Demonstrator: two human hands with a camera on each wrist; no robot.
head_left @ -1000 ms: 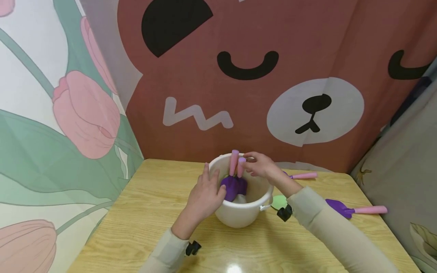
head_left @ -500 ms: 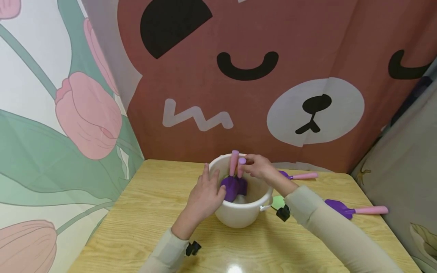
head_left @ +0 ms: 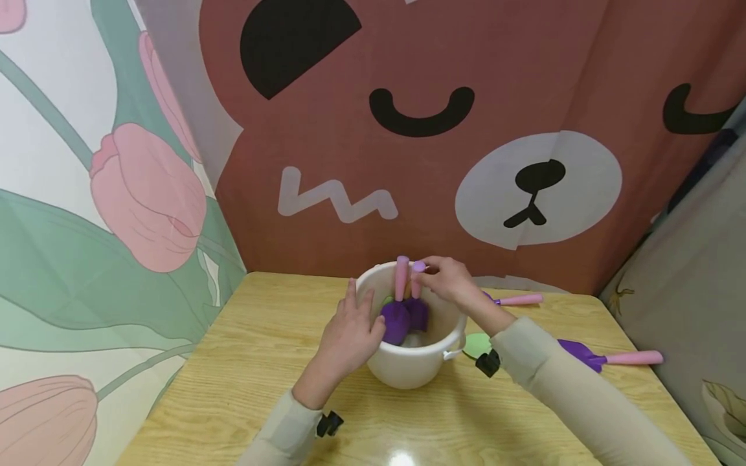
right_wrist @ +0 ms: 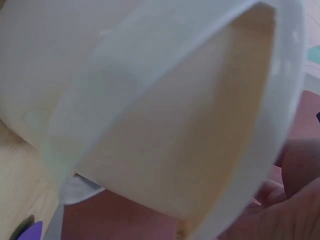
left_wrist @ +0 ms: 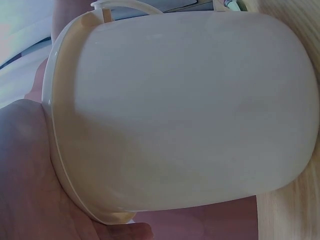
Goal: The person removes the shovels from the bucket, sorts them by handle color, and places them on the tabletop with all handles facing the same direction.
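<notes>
Presently, a white bucket (head_left: 405, 371) stands on the table (head_left: 274, 343).
The right hand (head_left: 447, 279) pinches the pink handle (head_left: 416, 285) of a purple shovel (head_left: 419, 315) inside, beside a 2nd shovel (head_left: 395, 321); the left hand (head_left: 348, 335) touches the rim (head_left: 422, 350), fingers extended. 1 spade (head_left: 626, 358) lies to the right.

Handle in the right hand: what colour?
Pink handle with a lilac end; shows best in the head view.
</notes>
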